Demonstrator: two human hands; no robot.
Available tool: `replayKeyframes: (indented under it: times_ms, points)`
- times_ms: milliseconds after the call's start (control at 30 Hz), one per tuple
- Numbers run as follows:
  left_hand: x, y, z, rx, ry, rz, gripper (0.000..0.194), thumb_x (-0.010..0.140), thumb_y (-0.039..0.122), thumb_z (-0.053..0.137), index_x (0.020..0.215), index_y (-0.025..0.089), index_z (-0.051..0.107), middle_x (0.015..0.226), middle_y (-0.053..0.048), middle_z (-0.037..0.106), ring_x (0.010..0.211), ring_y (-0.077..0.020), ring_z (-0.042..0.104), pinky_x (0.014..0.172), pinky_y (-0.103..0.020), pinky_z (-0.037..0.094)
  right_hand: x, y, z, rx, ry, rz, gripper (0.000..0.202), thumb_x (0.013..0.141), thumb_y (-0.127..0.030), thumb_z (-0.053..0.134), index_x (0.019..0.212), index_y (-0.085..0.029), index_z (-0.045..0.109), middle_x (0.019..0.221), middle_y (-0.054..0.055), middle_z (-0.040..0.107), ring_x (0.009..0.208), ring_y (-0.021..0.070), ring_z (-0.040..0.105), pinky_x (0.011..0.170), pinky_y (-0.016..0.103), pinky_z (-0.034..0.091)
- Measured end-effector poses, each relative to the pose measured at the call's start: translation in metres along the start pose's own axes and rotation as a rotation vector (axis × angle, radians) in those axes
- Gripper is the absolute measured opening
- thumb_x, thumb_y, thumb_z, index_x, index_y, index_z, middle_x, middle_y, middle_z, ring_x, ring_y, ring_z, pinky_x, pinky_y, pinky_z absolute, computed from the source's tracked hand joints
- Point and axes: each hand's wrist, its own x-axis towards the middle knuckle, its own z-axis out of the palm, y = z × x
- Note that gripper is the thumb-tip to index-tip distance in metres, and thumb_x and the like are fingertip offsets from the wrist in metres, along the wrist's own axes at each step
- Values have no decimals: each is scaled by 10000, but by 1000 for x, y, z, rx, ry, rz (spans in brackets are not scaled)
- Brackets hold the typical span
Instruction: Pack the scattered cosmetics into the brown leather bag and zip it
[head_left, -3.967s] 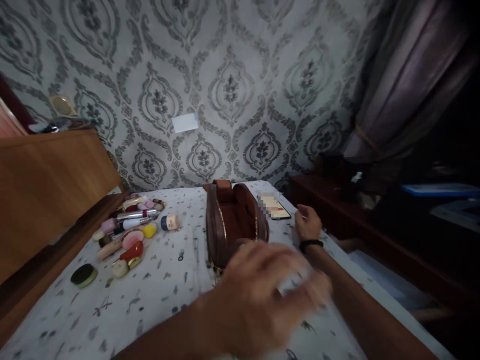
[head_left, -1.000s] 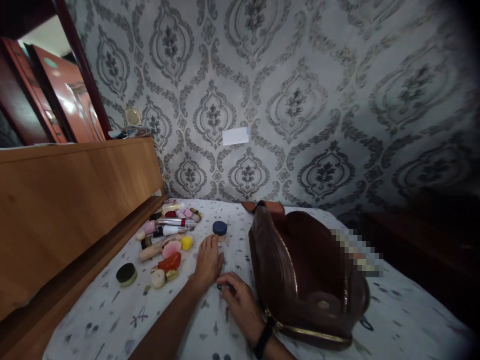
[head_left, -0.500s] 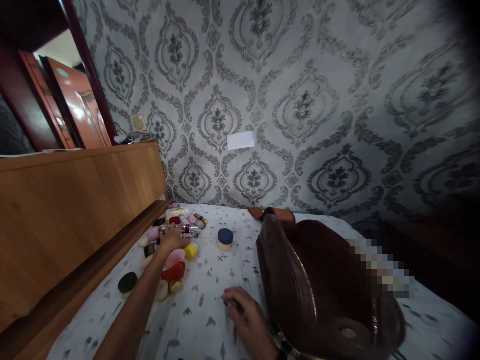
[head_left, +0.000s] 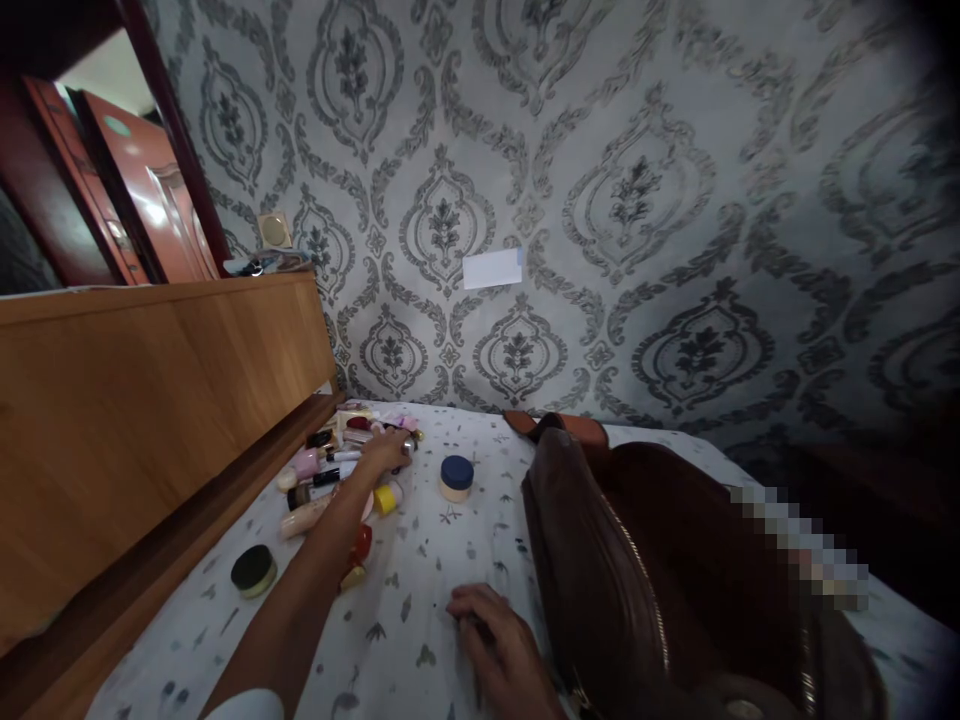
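Observation:
Over the far right part of a pile of cosmetics, my left hand (head_left: 386, 452) is closed on a small silver-capped item (head_left: 408, 446), partly hidden by the fingers. Near it lie a yellow-capped jar (head_left: 385, 499), a pink bottle (head_left: 306, 462) and several tubes. A jar with a dark blue lid (head_left: 456, 478) stands apart, right of the pile. My right hand (head_left: 499, 635) rests on the patterned sheet with curled fingers, beside an open brown leather bag (head_left: 600, 560); what it holds, if anything, is hidden.
A dark-lidded jar (head_left: 253, 571) sits left of my left forearm. The wooden headboard (head_left: 165, 370) borders the sheet (head_left: 420, 600) on the left, and a patterned wall (head_left: 450, 330) rises behind. The bag's strap (head_left: 577, 430) lies near the wall.
My left hand has moved right and slightly away across the pile, uncovering tubes and bottles on its left. My right hand has barely moved. The view has shifted slightly.

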Motion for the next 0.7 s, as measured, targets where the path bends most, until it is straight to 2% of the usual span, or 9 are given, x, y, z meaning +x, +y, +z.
replayKeyframes:
  times_ms: [133, 367, 500, 600, 700]
  points:
    - [6, 8, 6, -29, 50, 104, 508, 753, 337, 656, 1254, 278, 598, 1279, -86, 599, 1260, -314, 488, 1058, -459, 384, 1, 0, 1, -4, -20, 4, 209, 867, -245, 512, 865, -222, 719, 951, 101, 735, 939, 227, 703, 857, 317, 559]
    - [26, 40, 19, -73, 66, 319, 537, 733, 240, 667, 1263, 308, 613, 1357, -82, 541, 1394, -336, 309, 1098, -543, 348, 1, 1, -1, -31, -29, -10, 206, 881, -224, 509, 879, -218, 714, 973, 100, 734, 938, 218, 706, 838, 296, 559]
    - [36, 40, 16, -83, 36, 407, 542, 680, 174, 679, 1210, 286, 650, 1412, -83, 514, 1430, -326, 265, 1154, -555, 272, 1, -1, -1, -12, -21, -15, 195, 883, -224, 511, 868, -218, 705, 953, 99, 733, 929, 218, 707, 839, 295, 559]
    - [38, 31, 8, -100, -25, 454, 487, 649, 172, 693, 1126, 272, 685, 1371, -64, 564, 1407, -293, 329, 1196, -488, 219, 1, -3, -1, 5, -9, 0, 178, 868, -233, 526, 837, -216, 701, 929, 101, 733, 910, 225, 709, 816, 301, 568]
    - [38, 22, -2, -124, -124, 474, 396, 615, 158, 690, 994, 271, 717, 1208, -26, 665, 1262, -258, 494, 1194, -417, 231, 1, -6, -1, 9, -14, 26, 195, 859, -224, 518, 850, -219, 713, 950, 102, 734, 936, 228, 704, 841, 310, 565]
